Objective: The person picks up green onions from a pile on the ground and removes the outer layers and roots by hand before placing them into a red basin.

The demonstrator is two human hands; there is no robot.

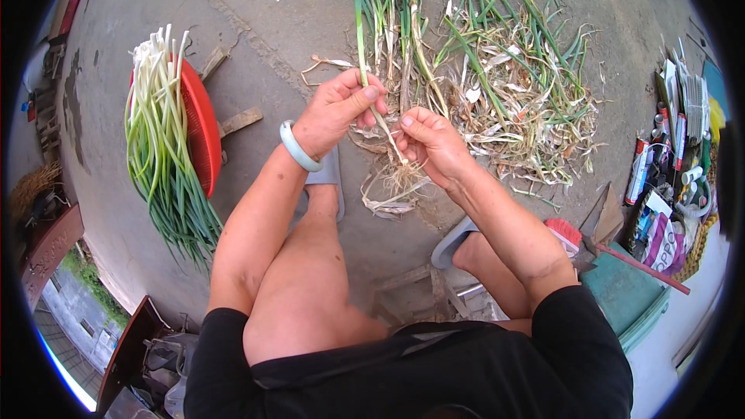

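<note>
A long green onion (359,35) slants between my hands, its green leaves pointing away from me and its roots toward me. My left hand (337,111), with a pale bangle at the wrist, is closed around the white stalk. Close to the root end, the fingers of my right hand (436,142) are pinched together at the stalk's lower part; the exact contact is partly hidden by the fingers. Beyond my hands lies a bunch of untrimmed green onions (396,4). Peeled skins and leaf scraps (528,105) are heaped to the right, with more dry scraps (392,198) below the roots.
At the left, peeled green onions (159,128) lie across a red plastic basket (203,132), which rests by wooden pieces (240,121). Cans, bags and cardboard crowd the right side, near a green bin (625,295). My slippered feet flank the work area.
</note>
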